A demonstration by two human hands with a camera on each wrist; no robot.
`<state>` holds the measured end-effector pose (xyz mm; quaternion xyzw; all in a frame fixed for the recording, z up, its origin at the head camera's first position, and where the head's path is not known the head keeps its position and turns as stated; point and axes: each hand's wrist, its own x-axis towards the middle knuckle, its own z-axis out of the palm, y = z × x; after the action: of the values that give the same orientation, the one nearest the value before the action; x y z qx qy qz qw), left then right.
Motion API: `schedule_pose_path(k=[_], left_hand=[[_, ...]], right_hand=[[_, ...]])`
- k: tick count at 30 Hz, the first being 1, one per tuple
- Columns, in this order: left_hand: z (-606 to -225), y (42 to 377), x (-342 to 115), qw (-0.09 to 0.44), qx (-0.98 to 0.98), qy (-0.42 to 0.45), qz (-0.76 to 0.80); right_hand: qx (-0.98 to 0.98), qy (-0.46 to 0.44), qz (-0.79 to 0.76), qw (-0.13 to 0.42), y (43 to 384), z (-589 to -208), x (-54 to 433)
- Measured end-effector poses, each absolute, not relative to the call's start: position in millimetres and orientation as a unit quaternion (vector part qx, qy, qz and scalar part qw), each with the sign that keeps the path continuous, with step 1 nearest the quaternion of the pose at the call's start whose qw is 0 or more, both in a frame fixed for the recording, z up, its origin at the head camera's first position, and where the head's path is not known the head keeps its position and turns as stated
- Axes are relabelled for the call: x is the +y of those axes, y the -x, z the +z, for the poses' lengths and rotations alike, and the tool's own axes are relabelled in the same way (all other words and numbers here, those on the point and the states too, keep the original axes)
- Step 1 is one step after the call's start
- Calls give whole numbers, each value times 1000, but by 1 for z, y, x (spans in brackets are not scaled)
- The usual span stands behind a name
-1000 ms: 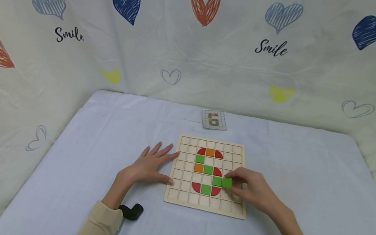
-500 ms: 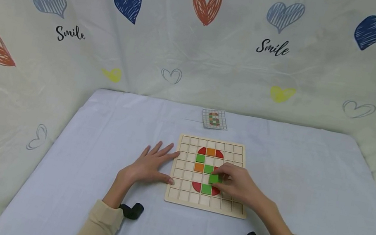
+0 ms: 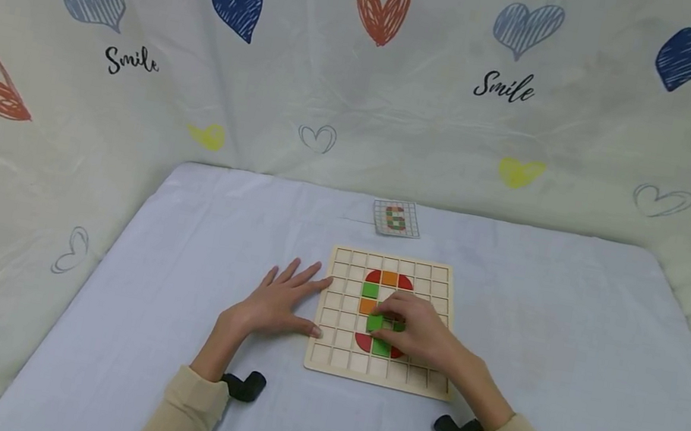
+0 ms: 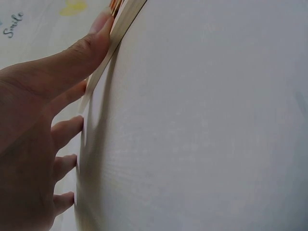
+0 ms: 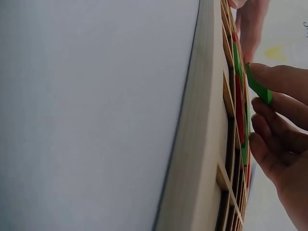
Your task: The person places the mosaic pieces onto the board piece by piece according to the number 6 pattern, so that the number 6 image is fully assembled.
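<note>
A wooden grid board (image 3: 330,358) lies on the table, with red, orange and green tiles set in some of its cells. My right hand (image 3: 417,330) is over the board and pinches a green square tile (image 3: 374,323) between thumb and fingers. In the right wrist view that green tile (image 5: 258,85) is tilted, held just above the grid. The hand covers some set tiles behind it. My left hand (image 3: 274,305) rests with spread fingers at the board's left edge; its thumb (image 4: 101,29) and index finger touch the rim.
A small card (image 3: 396,218) printed with a coloured grid pattern lies behind the board. White cloth (image 3: 232,226) covers the table. A white curtain (image 3: 272,79) with hearts hangs at the back and sides.
My right hand has moved left across the board with the green tile, from beside the set green tile to the cells left of it. The left hand keeps its place.
</note>
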<state>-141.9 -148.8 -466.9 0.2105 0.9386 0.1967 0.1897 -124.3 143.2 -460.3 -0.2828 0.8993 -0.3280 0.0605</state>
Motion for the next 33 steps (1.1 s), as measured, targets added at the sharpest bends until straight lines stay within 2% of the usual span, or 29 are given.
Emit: schedule_pose_path(k=[10,20,33], left_hand=[[-466,142,-146,190,937,-215,201],[-467,142,-145,191,936,-218,200],[-463,143,-148,197,937,-215,195]], right_hand=[[901,307,-302,56,128,-464,135],[908,296,-289,60,127,-465,132],[909,288,-300,37,122,-461,142]])
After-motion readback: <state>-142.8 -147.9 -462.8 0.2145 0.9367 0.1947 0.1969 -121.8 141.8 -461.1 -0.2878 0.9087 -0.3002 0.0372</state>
